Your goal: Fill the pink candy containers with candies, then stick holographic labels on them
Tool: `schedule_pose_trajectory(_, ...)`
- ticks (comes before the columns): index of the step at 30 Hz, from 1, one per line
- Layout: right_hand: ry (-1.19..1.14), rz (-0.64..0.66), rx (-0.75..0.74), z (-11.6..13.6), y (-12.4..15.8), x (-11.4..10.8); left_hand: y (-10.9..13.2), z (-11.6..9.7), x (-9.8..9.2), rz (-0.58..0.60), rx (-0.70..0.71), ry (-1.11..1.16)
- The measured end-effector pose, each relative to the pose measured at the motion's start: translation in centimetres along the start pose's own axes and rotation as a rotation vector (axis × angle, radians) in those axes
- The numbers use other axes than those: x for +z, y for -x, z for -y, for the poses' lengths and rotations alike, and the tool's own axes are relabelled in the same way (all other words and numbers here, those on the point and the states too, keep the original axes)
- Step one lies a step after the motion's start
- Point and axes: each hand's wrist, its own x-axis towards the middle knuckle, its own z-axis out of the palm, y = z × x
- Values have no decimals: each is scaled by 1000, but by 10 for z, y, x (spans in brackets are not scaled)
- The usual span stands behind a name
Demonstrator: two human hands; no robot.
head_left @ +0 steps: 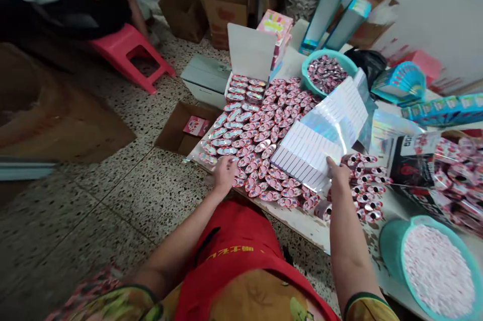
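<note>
Many small pink-and-red patterned packs (260, 135) stand upright, packed side by side, with their oval ends up; those on the left have shiny silvery tops. My left hand (224, 176) is at the front left edge of these packs, its fingers curled together against them. Whatever is between those fingertips is too small to make out. My right hand (339, 172) grips the near right corner of a bent, glossy sheet with rows of white strips (307, 152), thumb on top. This sheet lies tilted over the right part of the packs and hides some of them.
Behind the packs stands an open white box (252, 52). A teal basin (328, 72) of small dark pieces sits at the back, another basin (437, 265) of white-pink bits at right. An open carton (184, 130) is left on the floor, near a pink stool (132, 54) with a seated person.
</note>
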Motion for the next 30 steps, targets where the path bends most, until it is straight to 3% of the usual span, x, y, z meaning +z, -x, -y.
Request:
schedule_pose_trajectory(4, -415, 163, 135, 32, 7, -3, -16, -54, 39, 160, 40, 185)
schedule_pose_trajectory(8, -579, 362, -10, 80, 36, -46, -41, -90, 46, 255, -32, 434)
schedule_pose_trajectory(10, -577, 439, -92, 94, 54, -73, -52, -107, 42, 434, -117, 569)
schedule_pose_trajectory(13, -545, 544, -161, 95, 78, -106, -59, -137, 35, 734, -151, 714)
schedule_pose_trajectory(15, -529, 621, -165, 85, 91, -120, -55, -155, 28, 717, -87, 776)
schedule_pose_trajectory(18, -467, 775, -133, 62, 108, -134, -43, -173, 10, 564, 22, 811)
schedule_pose_trajectory(22, -257, 1010, -143, 34, 129, -146, -21, -174, -29, 553, 102, 763)
schedule_pose_trajectory(25, -147, 1246, -173, 23, 148, -145, 3, -161, -62, 566, 61, 770)
schedule_pose_trajectory(27, -264, 1203, -197, 22, 164, -134, 21, -148, -84, 579, -6, 804)
schedule_pose_trajectory(30, -478, 895, -175, 33, 198, -108, 47, -124, -119, 522, -84, 835)
